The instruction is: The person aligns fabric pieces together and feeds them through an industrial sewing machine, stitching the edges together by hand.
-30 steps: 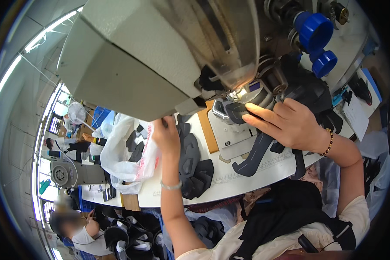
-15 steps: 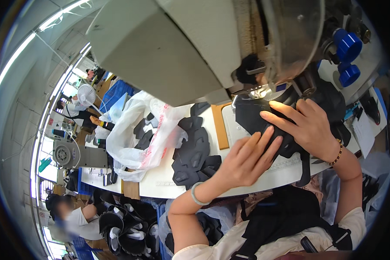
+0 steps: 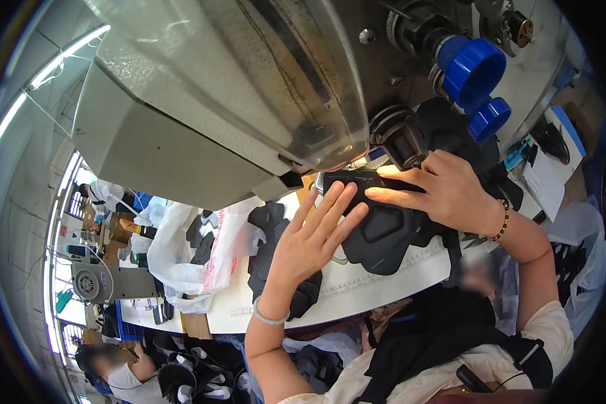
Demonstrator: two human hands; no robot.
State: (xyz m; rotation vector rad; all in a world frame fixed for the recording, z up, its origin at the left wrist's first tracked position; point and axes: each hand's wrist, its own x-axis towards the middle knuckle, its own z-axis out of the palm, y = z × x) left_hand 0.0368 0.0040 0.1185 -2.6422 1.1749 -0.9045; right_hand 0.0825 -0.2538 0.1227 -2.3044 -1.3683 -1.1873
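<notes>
A black padded piece [image 3: 382, 244] with a raised outline lies on the white table under the head of a sewing machine [image 3: 188, 128]. My left hand [image 3: 314, 236] rests on its left edge, fingers stretched out and spread. From the right, my right hand [image 3: 448, 192] lies over the piece, with two fingers extended toward the needle area; its thumb is hidden. The fingertips of both hands are close together near the presser area. The machine head and its clear guard hide the needle.
Left of my hands are more black pieces [image 3: 266, 236] and a white plastic bag [image 3: 172, 262]. Blue knobs [image 3: 475, 71] stick out of the machine. A paper sheet [image 3: 544, 182] lies at right. A co-worker [image 3: 124, 370] sits at lower left, beside dark goods.
The view has shifted closer to the machine. The black piece has turned under the machine head, showing its raised outline. My left hand has swung upright, and both hands stay on the piece.
</notes>
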